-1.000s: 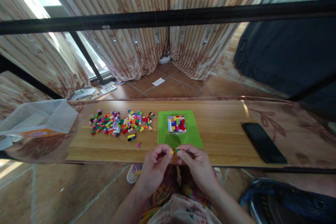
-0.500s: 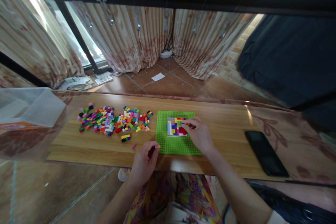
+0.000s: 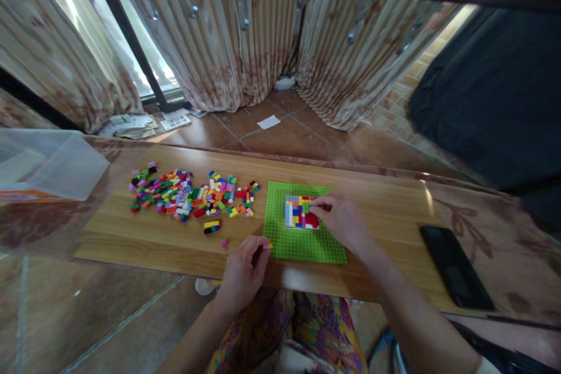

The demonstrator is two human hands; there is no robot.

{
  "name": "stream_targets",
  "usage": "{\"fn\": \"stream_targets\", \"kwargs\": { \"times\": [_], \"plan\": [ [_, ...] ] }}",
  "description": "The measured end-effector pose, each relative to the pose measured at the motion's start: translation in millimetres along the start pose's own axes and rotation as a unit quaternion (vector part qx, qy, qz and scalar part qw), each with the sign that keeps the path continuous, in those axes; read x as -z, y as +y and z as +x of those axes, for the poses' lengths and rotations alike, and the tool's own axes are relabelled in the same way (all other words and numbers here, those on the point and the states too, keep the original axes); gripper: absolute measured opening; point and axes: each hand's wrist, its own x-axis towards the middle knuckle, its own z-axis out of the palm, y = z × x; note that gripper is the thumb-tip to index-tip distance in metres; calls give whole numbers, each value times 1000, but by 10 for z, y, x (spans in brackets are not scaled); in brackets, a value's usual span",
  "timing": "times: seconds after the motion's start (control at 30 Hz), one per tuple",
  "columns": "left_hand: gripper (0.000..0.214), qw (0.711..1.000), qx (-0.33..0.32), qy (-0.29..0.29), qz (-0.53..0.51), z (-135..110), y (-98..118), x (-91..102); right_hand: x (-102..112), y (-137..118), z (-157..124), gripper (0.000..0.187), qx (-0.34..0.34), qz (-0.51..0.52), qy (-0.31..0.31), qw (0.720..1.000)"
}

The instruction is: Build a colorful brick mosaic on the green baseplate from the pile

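My left hand (image 3: 246, 269) is closed in a pinch at the near left corner of the green baseplate (image 3: 280, 248). Between its fingertips is a small yellow and pink toy brick (image 3: 268, 246). On the baseplate lies a square patch of multicoloured bricks (image 3: 294, 213), laid close together. My right hand (image 3: 344, 219) reaches over the right side of this patch, thumb and fingers pinched beside a green brick (image 3: 305, 208). Whether those fingertips hold a brick is too small to make out. A single pink brick (image 3: 225, 243) lies to the left of my left hand.
A large spread of loose bricks (image 3: 175, 193) covers the left of the wooden board (image 3: 144, 245). A yellow and black brick stack (image 3: 212, 227) sits nearer. At the far left stands a translucent plastic bin (image 3: 83, 166). A black phone (image 3: 456, 266) lies at the right.
The view has tilted down and shifted a little, moving the whole scene within the picture. Both hands keep nearly the same places relative to the baseplate, still pinched.
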Motion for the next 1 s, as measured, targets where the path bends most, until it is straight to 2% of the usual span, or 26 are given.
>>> {"fn": "stream_targets", "kwargs": {
  "times": [0.2, 0.3, 0.5, 0.67, 0.8, 1.0],
  "plan": [
    [14, 1000, -2, 7, -1, 2, 18, 4, 62, -65, 109, 19, 75, -138, -61, 986],
    [15, 1000, 0, 4, -1, 2, 31, 10, 67, -75, 162, 20, 91, -158, -74, 980],
    [14, 1000, 0, -3, -7, 1, 48, 17, 110, -47, 250, 18, 100, -115, -104, 983],
    [13, 1000, -2, -4, -7, 2, 33, 6, 126, 26, 261, 9, 69, -40, -130, 988],
    [14, 1000, -4, -9, -2, -3, 25, 3, 138, 51, 218, 9, 48, 15, -108, 993],
    [11, 1000, -10, -4, 2, -6, 22, 0, 195, 72, 139, 20, 13, 65, -60, 996]
  ]
}}
